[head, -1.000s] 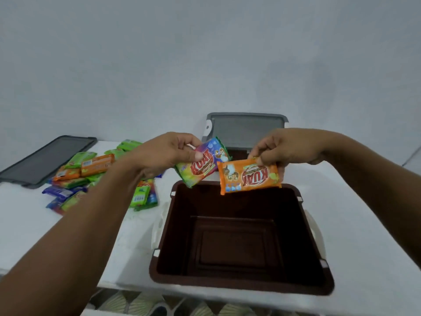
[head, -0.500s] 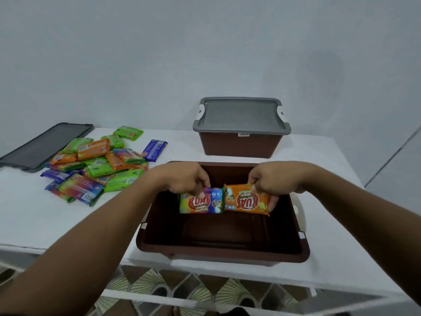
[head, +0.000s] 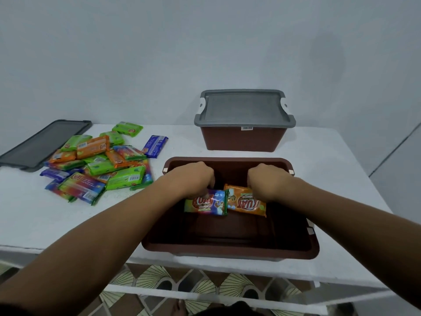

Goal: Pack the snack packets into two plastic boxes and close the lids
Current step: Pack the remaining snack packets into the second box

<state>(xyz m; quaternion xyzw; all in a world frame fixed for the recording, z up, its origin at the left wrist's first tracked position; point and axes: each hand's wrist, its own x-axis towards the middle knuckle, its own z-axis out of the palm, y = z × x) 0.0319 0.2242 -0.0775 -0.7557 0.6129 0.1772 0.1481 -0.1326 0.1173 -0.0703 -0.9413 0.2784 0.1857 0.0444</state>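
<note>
Brown open box [head: 230,252]: at the near edge of the white counter [head: 34,213], lid off
Left hand [head: 193,179]: down inside the open box, fingers curled on the top edge of a rainbow packet [head: 206,202]
Right hand [head: 268,181]: inside the same box, gripping the top edge of an orange packet [head: 247,202]
Both packets: side by side, edges touching; whether they rest on the box floor I cannot tell
Second box [head: 245,139]: behind the open one, grey lid [head: 243,108] on it
Spare lid [head: 43,142]: flat at the counter's far left
Loose packets [head: 100,165]: heaped left of the open box
</note>
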